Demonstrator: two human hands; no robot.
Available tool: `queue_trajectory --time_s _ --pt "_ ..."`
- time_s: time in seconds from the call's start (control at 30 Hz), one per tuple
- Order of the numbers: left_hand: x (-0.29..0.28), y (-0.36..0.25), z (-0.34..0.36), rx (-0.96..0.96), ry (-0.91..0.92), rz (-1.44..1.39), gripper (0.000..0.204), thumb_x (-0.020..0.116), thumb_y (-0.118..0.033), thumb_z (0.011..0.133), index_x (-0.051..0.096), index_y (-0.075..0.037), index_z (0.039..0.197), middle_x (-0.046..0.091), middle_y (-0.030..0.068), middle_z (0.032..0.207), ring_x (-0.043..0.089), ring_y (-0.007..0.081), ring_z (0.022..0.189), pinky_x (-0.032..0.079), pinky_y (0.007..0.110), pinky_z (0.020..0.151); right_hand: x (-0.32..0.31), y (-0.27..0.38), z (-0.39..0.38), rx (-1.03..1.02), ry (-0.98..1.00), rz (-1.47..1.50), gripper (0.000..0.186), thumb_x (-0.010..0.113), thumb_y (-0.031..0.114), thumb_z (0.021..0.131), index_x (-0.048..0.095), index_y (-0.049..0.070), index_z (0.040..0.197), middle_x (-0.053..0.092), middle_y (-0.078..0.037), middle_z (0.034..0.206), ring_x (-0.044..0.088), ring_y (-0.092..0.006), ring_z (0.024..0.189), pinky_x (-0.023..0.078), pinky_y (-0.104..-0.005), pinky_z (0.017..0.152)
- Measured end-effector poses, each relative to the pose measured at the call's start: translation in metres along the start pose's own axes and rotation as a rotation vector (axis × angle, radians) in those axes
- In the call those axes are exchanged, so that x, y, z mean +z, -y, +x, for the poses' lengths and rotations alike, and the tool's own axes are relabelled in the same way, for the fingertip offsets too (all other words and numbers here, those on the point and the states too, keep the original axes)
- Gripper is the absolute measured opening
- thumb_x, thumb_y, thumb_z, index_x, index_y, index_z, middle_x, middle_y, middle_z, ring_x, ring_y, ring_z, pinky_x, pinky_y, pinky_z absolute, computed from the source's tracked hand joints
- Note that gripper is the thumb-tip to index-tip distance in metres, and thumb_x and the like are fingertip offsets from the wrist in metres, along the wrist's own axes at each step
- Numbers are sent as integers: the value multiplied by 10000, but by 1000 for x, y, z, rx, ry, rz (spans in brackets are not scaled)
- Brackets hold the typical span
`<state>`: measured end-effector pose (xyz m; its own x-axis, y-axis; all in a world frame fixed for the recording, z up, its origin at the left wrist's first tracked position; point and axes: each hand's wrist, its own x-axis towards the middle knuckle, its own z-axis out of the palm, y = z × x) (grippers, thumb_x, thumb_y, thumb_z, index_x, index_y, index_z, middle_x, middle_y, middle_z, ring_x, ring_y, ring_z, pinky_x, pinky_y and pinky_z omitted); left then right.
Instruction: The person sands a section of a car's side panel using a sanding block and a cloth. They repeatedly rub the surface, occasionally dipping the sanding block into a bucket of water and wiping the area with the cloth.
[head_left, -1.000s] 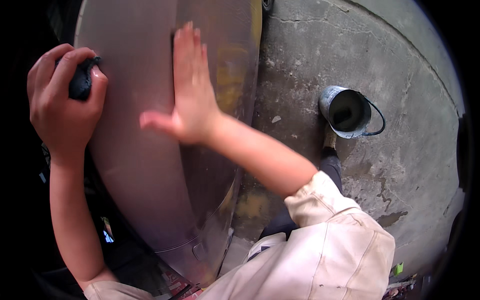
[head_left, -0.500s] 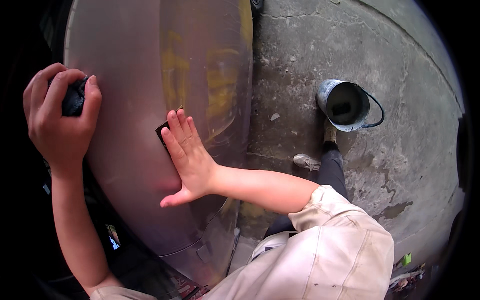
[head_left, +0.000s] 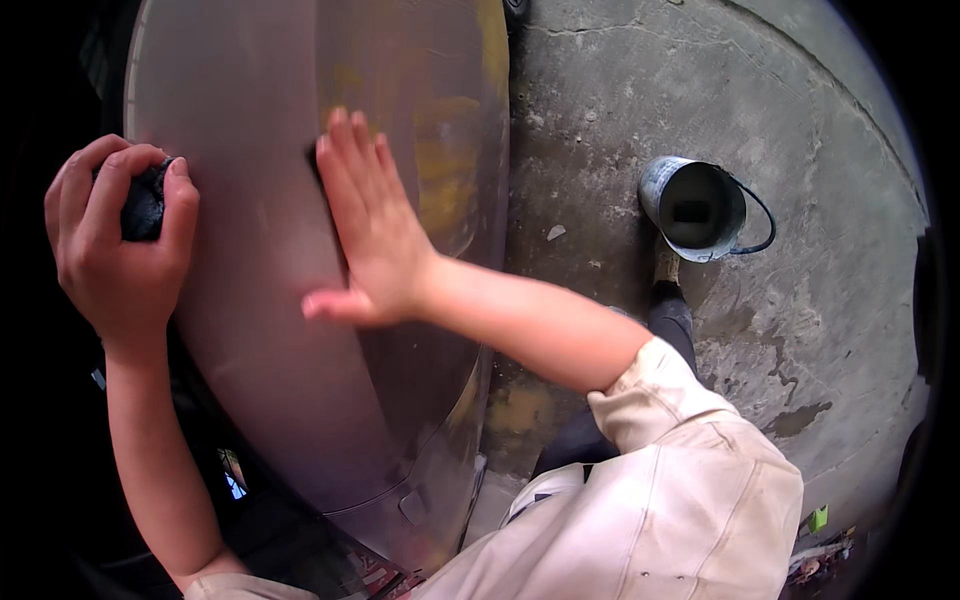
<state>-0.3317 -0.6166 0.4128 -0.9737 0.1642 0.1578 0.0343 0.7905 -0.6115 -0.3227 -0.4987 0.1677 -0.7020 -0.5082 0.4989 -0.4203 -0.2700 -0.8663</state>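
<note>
My left hand (head_left: 120,235) is curled round a wadded dark blue-grey cloth or sponge (head_left: 145,208) at the left edge of a curved silver-grey car body panel (head_left: 250,200). Lying flat on the panel, my right hand (head_left: 370,220) has its fingers stretched out and its thumb spread. A thin dark sheet, seemingly sandpaper (head_left: 314,160), sits beneath that hand; just its edge shows past the fingers. Yellowish patches (head_left: 445,165) mark the panel to the right of my right fingers. The surface near my right hand looks dull and wet.
A metal bucket (head_left: 656,190) with dark liquid and a dark block inside stands on the stained concrete floor (head_left: 790,130), its handle hanging to the right. My leg (head_left: 672,315) is close to the bucket. A small green object (head_left: 819,518) lies among clutter at the lower right.
My right hand has slid up along the panel, with the dark sheet under it. My left hand has stayed nearly still, still round the dark wad.
</note>
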Motion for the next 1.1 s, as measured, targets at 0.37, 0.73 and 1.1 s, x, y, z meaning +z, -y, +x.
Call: queue_trajectory --time_s 0.37,0.73,1.1 --pt "-1 -6 6 -20 -29 -40 90 781 -166 789 724 -123 843 697 9 967 662 223 1009 537 355 928 5 29 -51 6 64 92 1302 630 781 809 21 -16 1639 -8 -319 1689 -25 -466 1580 4 -602 1251" --pt "-1 -9 6 -16 -29 -48 77 771 -143 780 717 -111 826 691 16 955 659 226 1006 531 358 928 9 52 -68 112 84 152 1257 567 790 851 -1 -3 1643 -32 -330 1684 -56 -482 1575 -1 -625 1237" --pt "-4 -8 8 -31 -11 -43 103 775 -119 755 719 -121 842 689 20 990 651 251 1048 536 364 930 2 25 -36 103 21 81 1272 581 802 837 45 -34 1632 -1 -338 1681 -19 -484 1575 17 -623 1241"
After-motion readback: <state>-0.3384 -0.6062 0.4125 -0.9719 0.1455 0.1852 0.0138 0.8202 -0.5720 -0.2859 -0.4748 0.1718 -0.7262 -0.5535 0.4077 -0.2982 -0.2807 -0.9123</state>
